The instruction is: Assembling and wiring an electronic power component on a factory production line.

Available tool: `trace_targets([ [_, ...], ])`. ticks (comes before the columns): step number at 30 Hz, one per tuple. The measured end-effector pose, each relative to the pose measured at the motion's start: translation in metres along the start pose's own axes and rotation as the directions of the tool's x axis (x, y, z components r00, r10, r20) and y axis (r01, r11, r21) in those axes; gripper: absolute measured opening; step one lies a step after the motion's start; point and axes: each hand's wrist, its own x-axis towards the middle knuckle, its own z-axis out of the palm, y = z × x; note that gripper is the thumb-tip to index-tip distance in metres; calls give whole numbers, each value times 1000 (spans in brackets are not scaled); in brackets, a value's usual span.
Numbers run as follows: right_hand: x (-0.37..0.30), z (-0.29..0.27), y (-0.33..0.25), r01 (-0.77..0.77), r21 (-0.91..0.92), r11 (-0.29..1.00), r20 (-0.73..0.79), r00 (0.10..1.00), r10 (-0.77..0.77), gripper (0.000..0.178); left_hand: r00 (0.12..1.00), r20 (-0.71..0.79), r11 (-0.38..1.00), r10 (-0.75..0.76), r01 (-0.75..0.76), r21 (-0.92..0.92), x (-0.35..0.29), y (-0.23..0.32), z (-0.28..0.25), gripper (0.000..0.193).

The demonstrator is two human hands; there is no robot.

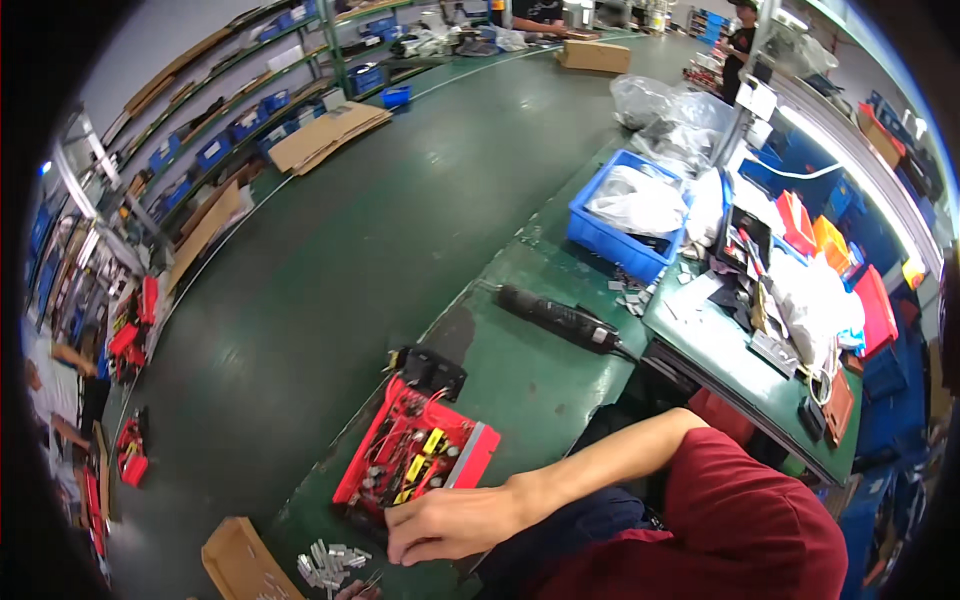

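Note:
My right hand (452, 522) rests against the near edge of an opened red device (483, 452). Its fingers are curled and pressed together, and whatever they hold is hidden below them. Inside the red housing show a circuit board, yellow-wrapped parts (420, 466), round components and red wires. A black end piece (432, 374) sits at its far end. Only some fingertips of my left hand (358, 592) show at the lower edge, next to a thin metal piece; their grip cannot be made out. Close by lies a pile of small silver metal pieces (330, 565).
A black electric screwdriver (560, 320) lies across the green bench. Beyond it stands a blue crate (612, 238) with plastic bags. An open cardboard box (245, 562) is at the lower left. The side table (745, 365) at right carries tools, bags and coloured bins. Other people stand farther off.

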Motion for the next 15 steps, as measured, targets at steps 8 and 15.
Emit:
trace_targets([
  [8, -98, -31, -2, -197, 102, 975, -188, 959, 213, 17, 919, 381, 989, 105, -58, -134, -1, 61, 48, 27],
  [15, -106, -42, 14, -215, 68, 974, -273, 935, 225, 20, 825, 543, 977, 155, -46, -208, 8, 58, 72, 32],
])
